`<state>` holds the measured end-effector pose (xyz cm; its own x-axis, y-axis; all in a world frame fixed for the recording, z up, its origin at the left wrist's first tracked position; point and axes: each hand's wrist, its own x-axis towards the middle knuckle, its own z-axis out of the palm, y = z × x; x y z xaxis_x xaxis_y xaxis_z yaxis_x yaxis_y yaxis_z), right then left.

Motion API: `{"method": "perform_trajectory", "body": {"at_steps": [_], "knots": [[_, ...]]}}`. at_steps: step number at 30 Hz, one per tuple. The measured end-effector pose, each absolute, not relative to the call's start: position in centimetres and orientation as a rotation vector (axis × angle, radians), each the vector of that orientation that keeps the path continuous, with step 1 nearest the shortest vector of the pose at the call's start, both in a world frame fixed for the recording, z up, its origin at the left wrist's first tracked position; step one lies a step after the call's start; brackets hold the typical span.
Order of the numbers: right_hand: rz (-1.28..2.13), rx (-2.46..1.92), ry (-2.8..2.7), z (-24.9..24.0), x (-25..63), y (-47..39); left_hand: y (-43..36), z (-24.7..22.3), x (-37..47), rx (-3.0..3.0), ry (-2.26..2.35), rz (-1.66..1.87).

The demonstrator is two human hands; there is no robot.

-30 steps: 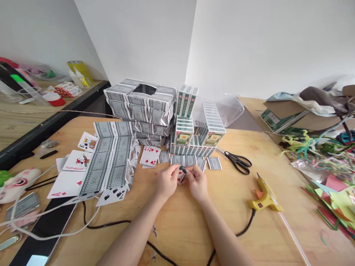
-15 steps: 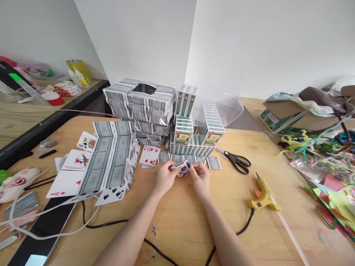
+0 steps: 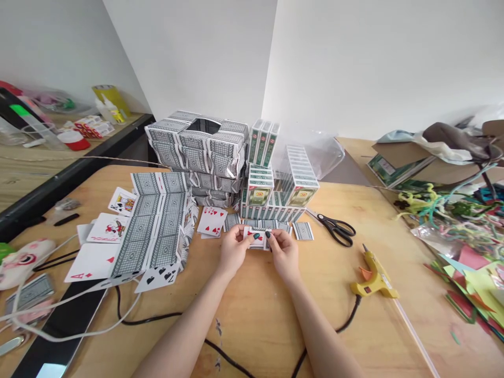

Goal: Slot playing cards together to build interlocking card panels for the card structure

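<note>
Between my two hands is a small playing card piece (image 3: pixel 258 242), its white face with red marks turned up. My left hand (image 3: pixel 235 249) pinches its left side and my right hand (image 3: pixel 282 250) its right edge. Just behind my fingers lies a row of patterned card pieces, the rightmost one (image 3: pixel 303 231) fully in view. Face-up heart cards (image 3: pixel 211 221) rest left of the row. Further left stands a long folded panel of joined cards (image 3: pixel 149 226). A layered box covered in cards (image 3: pixel 197 152) sits at the back.
Green card boxes (image 3: pixel 260 191) are stacked behind my hands. Black scissors (image 3: pixel 336 229) and a yellow glue gun (image 3: pixel 374 281) with a black cord lie to the right. Coloured paper (image 3: pixel 476 273) and pipe cleaners are at far right, white cables (image 3: pixel 79 334) at left.
The card piece between my hands has turned from a slant to nearly level, showing more of its white face. My left fingers have shifted their hold slightly.
</note>
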<state>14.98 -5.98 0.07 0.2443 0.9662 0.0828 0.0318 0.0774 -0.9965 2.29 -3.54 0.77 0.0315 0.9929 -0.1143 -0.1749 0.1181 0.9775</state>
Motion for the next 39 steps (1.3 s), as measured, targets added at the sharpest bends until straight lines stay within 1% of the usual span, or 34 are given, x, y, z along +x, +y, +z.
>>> {"method": "perform_trajectory", "body": {"at_steps": [6, 13, 18, 27, 32, 35, 39], "knots": [[1.203, -1.233, -1.084, 0.6, 14.8, -6.1, -3.0, 0.8, 1.6, 0.977, 1.149, 1.198], [1.201, -1.301, -1.084, 0.2, 14.8, -6.2, -3.2, 1.4, 1.4, 1.246, 1.181, 1.131], [1.242, -1.254, -1.157, 0.4, 14.3, -6.4, -3.5, 1.3, 1.4, 1.437, 1.328, 1.096], [1.368, -1.203, -1.192, 0.7, 13.9, -6.6, -3.7, 1.1, 1.3, 1.410, 1.276, 1.039], [1.326, -1.204, -1.157, 0.7, 13.7, -6.6, -3.8, 1.7, 1.6, 1.302, 1.278, 1.157], [1.279, -1.209, -1.083, 0.7, 13.8, -6.4, -3.7, 2.0, 1.8, 1.241, 1.174, 1.229], [1.189, -1.243, -0.991, 0.7, 14.0, -6.2, -3.5, 1.5, 1.9, 1.208, 1.158, 1.169]]}}
